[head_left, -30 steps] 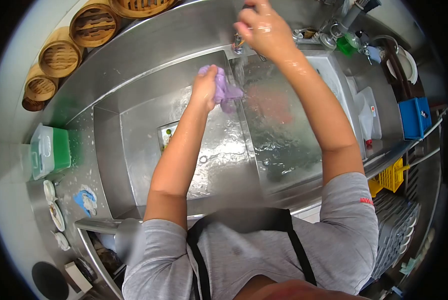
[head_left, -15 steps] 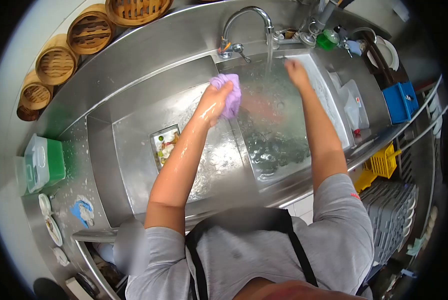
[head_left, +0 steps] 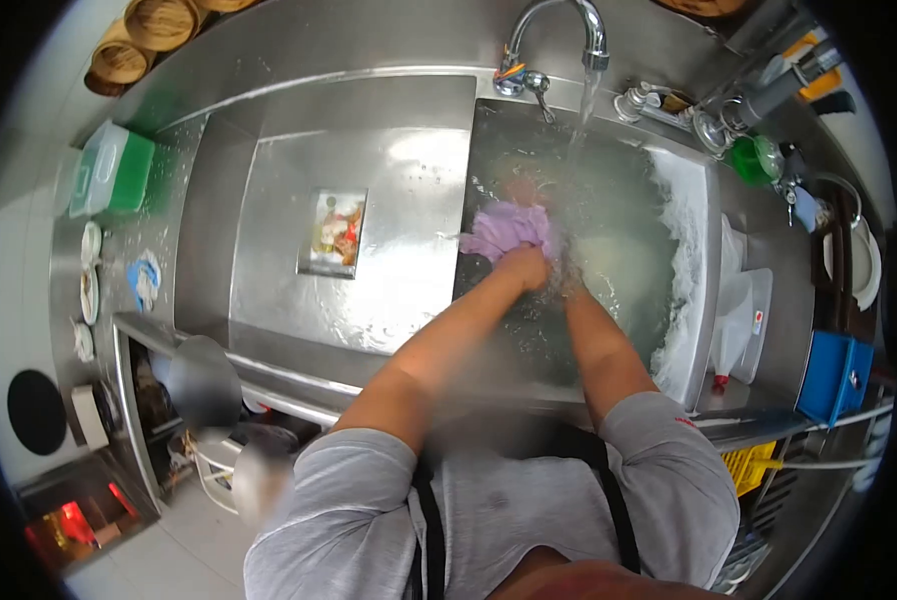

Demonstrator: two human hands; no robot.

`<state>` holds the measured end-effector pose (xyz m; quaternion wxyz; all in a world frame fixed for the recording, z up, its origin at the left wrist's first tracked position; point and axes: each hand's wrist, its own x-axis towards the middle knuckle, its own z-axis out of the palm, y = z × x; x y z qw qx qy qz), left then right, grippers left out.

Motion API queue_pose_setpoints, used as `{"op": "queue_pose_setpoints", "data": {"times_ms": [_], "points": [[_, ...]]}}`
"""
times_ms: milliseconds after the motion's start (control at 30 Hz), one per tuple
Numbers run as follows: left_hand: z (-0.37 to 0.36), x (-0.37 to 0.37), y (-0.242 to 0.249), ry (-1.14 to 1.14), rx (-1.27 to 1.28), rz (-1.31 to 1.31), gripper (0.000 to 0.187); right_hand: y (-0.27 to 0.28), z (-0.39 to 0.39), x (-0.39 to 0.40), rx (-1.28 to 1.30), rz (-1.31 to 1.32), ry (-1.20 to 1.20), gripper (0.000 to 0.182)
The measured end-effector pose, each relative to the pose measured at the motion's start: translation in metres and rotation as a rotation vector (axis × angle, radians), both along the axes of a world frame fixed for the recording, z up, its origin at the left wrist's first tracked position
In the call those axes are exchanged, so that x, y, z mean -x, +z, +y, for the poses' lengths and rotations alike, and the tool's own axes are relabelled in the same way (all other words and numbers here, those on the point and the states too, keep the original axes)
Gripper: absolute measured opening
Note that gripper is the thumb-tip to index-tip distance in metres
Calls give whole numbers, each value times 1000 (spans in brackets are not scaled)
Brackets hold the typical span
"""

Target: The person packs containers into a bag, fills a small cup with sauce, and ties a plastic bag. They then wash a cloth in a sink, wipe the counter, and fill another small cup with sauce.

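Observation:
My left hand is closed on a lilac cloth at the surface of the water in the right basin. My right hand reaches into the same water close beside it; its fingers are hidden below the surface. Under the water to the right of my hands shows a pale, blurred shape that I cannot make out. A faint reddish shape lies behind the cloth. From the tap, a stream runs into the basin behind my hands.
White suds line the right basin's right side. The left basin has a square drain holding food scraps. A green-and-clear tub stands on the left ledge. On the right are a clear bottle and a blue bin.
My left hand has carried the cloth from above the left basin rightward and down into the water. My right hand has come down toward me, into the water. The view has shifted.

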<state>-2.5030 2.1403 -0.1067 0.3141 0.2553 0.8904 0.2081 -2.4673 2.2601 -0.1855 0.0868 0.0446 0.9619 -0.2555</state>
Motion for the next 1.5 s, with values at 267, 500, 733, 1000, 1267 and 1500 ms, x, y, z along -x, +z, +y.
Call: {"op": "queue_pose_setpoints", "data": {"times_ms": [267, 500, 733, 1000, 1267, 1500], "points": [[-42, -40, -15, -236, 112, -10, 49, 76, -1, -61, -162, 137, 644, 42], [-21, -10, 48, -113, 196, -96, 34, 80, 31, -41, 456, -317, -4, 54], [-12, 16, 41, 363, -639, -423, 44, 43, 42, 10, 595, 344, -402, 34], [-30, -32, 15, 494, -127, -89, 68, 40, 0, -13, 252, -91, -334, 27], [-38, -12, -82, 454, -1020, -545, 50, 109, -91, -33, 528, 682, -77, 14], [-50, 15, 17, 694, -1193, -723, 33, 152, -75, 11, 620, 781, 48, 8]]}}
